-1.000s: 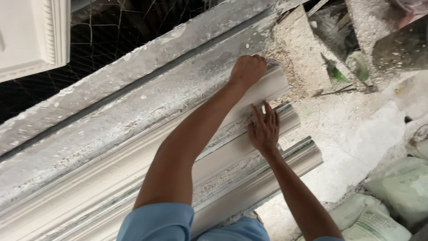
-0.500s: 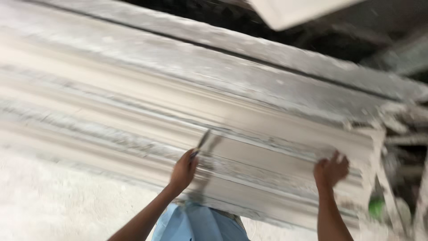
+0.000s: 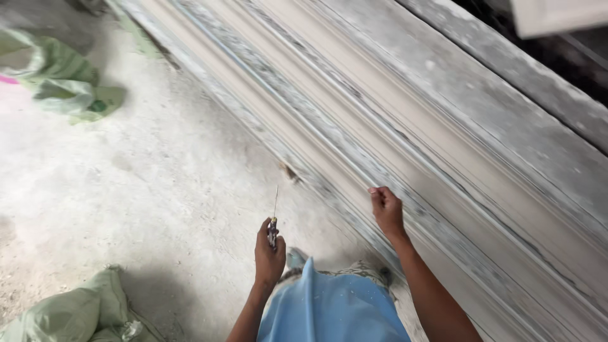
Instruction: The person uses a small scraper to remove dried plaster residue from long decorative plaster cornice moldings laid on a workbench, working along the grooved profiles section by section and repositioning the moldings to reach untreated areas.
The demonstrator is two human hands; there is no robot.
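Just ahead and to the right of both hands lies the long moulding, its ribbed length running diagonally from upper left, past the hands, to lower right. Nearer it is the right hand, loosely curled shut with nothing visible inside, at the moulding's near edge; whether it touches is unclear. Farther off, over the dusty floor, the left hand grips a thin blade pointing up. Green sacks lie well left.
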